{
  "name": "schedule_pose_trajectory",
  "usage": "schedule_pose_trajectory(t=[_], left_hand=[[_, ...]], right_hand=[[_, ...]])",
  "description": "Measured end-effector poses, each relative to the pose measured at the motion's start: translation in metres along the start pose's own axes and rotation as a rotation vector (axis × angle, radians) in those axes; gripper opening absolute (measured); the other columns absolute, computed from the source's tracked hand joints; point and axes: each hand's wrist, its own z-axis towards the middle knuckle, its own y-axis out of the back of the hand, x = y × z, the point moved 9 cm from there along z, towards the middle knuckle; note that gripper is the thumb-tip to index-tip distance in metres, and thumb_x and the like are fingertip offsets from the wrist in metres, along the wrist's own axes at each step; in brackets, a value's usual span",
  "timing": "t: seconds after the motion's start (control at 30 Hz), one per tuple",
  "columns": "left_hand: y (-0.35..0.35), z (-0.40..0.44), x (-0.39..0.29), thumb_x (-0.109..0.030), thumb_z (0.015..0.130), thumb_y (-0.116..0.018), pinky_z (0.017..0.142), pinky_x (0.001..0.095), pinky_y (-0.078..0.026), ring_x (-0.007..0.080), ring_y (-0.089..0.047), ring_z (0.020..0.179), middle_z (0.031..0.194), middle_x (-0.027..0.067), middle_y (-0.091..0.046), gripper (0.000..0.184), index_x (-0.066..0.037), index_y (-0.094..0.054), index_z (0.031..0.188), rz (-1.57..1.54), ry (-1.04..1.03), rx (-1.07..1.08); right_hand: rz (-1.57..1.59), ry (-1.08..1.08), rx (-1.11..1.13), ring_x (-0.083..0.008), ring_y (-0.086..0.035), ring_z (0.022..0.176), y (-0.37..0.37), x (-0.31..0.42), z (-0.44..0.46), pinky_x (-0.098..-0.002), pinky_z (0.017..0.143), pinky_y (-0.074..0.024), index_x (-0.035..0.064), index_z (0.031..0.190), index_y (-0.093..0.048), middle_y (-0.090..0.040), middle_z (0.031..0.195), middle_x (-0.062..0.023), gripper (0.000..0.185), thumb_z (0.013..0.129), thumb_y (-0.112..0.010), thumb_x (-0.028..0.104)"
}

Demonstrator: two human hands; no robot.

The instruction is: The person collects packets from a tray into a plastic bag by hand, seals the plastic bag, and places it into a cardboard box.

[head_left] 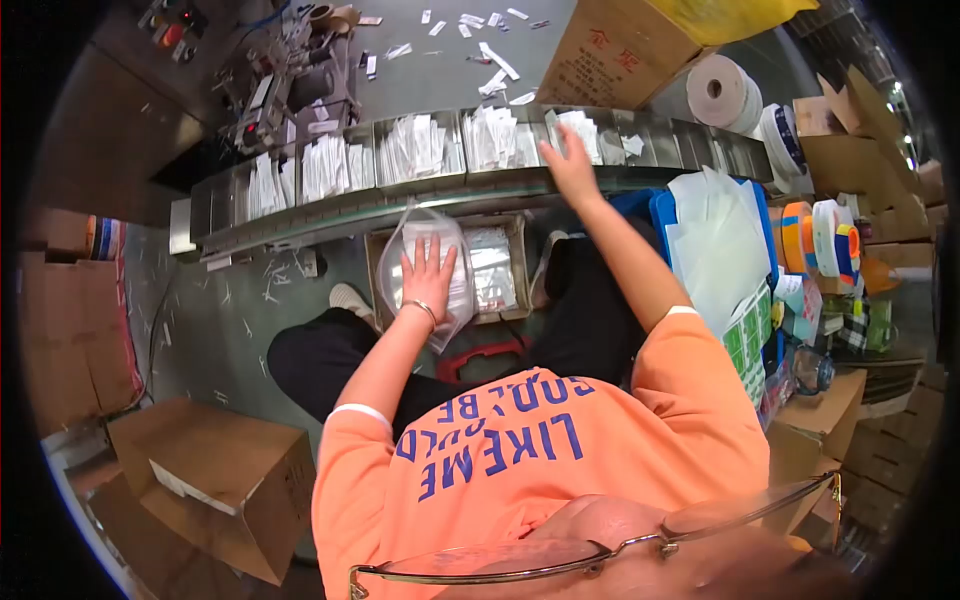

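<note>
My left hand [430, 278] lies flat with fingers spread on a clear plastic bag [452, 318], which has white packets inside. The bag rests over the left part of an open cardboard box [520, 262], where more clear-wrapped packets [492, 268] show on the right side. My right hand [572, 168] is raised at the near edge of a metal conveyor trough [340, 200], its fingers apart and nothing visible in them. Just beyond those fingers, white slips [580, 135] fill one compartment. Upright bundles of similar white packets [415, 145] stand in the compartments farther left.
A blue crate [662, 215] with stacked clear bags [710, 235] stands at my right. Past the trough are a large carton [615, 55] and a white roll [718, 88]. Scattered slips lie on the floor [450, 60]. An open carton [215, 470] sits at lower left.
</note>
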Motion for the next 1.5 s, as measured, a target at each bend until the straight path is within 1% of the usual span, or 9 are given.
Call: schedule_pose_trajectory(t=[0.17, 0.3, 0.4, 0.5, 0.73, 0.9, 1.03, 1.33, 1.5], left_hand=[[-0.007, 0.004, 0.0, -0.039, 0.048, -0.084, 0.105, 0.061, -0.013, 0.039, -0.005, 0.139, 0.151, 0.0159, -0.007, 0.12, -0.022, -0.016, 0.145, 0.057, 0.048, -0.018], [0.022, -0.012, -0.003, -0.042, 0.049, -0.083, 0.104, 0.0644, -0.01, 0.039, -0.003, 0.139, 0.152, 0.0162, -0.006, 0.113, -0.018, -0.025, 0.143, -0.101, 0.021, -0.025], [0.036, -0.021, -0.006, -0.044, 0.049, -0.082, 0.103, 0.0652, -0.012, 0.0394, -0.004, 0.139, 0.152, 0.0151, -0.009, 0.112, -0.018, -0.026, 0.143, -0.165, -0.009, -0.104], [0.045, -0.028, -0.004, -0.041, 0.051, -0.082, 0.102, 0.0652, -0.015, 0.0397, -0.004, 0.139, 0.152, 0.0152, -0.008, 0.11, -0.018, -0.026, 0.143, -0.22, 0.014, -0.131], [0.049, -0.033, 0.005, -0.032, 0.053, -0.082, 0.102, 0.0642, -0.017, 0.0409, -0.004, 0.138, 0.152, 0.0155, -0.007, 0.105, -0.018, -0.029, 0.142, -0.341, 0.083, -0.218], [0.053, -0.042, 0.007, -0.032, 0.053, -0.082, 0.102, 0.0643, -0.016, 0.0408, -0.004, 0.138, 0.152, 0.0159, -0.007, 0.103, -0.019, -0.03, 0.141, -0.348, 0.107, -0.24], [0.055, -0.054, 0.016, -0.033, 0.055, -0.082, 0.102, 0.0637, -0.016, 0.041, -0.005, 0.138, 0.151, 0.0166, -0.008, 0.1, -0.017, -0.032, 0.14, -0.388, 0.165, -0.276], [0.054, -0.059, 0.031, -0.035, 0.058, -0.08, 0.102, 0.0623, -0.017, 0.0413, -0.005, 0.138, 0.151, 0.0169, -0.009, 0.096, -0.015, -0.034, 0.139, -0.444, 0.214, -0.348], [0.054, -0.059, 0.034, -0.036, 0.059, -0.08, 0.103, 0.0613, -0.017, 0.0417, -0.006, 0.138, 0.151, 0.0171, -0.009, 0.095, -0.016, -0.034, 0.14, -0.472, 0.214, -0.388]], right_hand=[[-0.509, -0.18, 0.077, -0.0418, -0.053, 0.103, 0.043, -0.091, 0.067, -0.0452, 0.087, -0.0436, -0.0047, 0.106, -0.055, -0.058, 0.107, -0.0276, 0.062, 0.072, -0.066, 0.046], [-0.859, -0.339, 0.307, -0.0372, -0.057, 0.099, 0.047, -0.093, 0.066, -0.0469, 0.085, -0.0449, 0.0029, 0.097, -0.059, -0.06, 0.102, -0.0237, 0.032, 0.079, -0.056, 0.03], [-1.177, -0.004, 0.106, -0.0339, -0.062, 0.09, 0.059, -0.073, 0.065, -0.0482, 0.074, -0.049, 0.0095, 0.091, -0.059, -0.064, 0.094, -0.0172, 0.015, 0.079, -0.051, 0.012], [-1.062, -0.188, 0.438, -0.0335, -0.062, 0.085, 0.055, -0.116, 0.063, -0.0473, 0.069, -0.0491, 0.0088, 0.093, -0.058, -0.065, 0.09, -0.0141, 0.018, 0.077, -0.053, 0.01], [-0.76, -0.057, 0.317, -0.0426, -0.059, 0.08, 0.055, -0.092, 0.057, -0.0485, 0.069, -0.0479, 0.0045, 0.097, -0.05, -0.062, 0.085, -0.0245, 0.022, 0.083, -0.052, 0.021], [-0.422, -0.573, 0.448, -0.0269, -0.064, 0.082, 0.017, -0.165, 0.074, -0.0404, 0.067, -0.051, -0.0081, 0.126, -0.037, -0.063, 0.091, -0.0209, 0.1, 0.063, -0.07, 0.063], [-0.137, -0.684, 0.248, -0.0236, -0.054, 0.108, 0.004, -0.192, 0.076, -0.0385, 0.08, -0.0484, -0.0064, 0.134, -0.031, -0.051, 0.124, -0.0201, 0.098, 0.068, -0.073, 0.052], [-0.402, -0.32, 0.337, -0.039, -0.058, 0.1, 0.029, -0.126, 0.063, -0.0424, 0.086, -0.046, 0.0035, 0.12, -0.053, -0.061, 0.104, -0.0266, 0.059, 0.073, -0.067, 0.036], [-0.59, -0.209, 0.247, -0.0335, -0.063, 0.088, 0.047, -0.122, 0.06, -0.0393, 0.079, -0.0488, 0.01, 0.117, -0.056, -0.065, 0.092, -0.0186, 0.046, 0.073, -0.063, 0.022]])
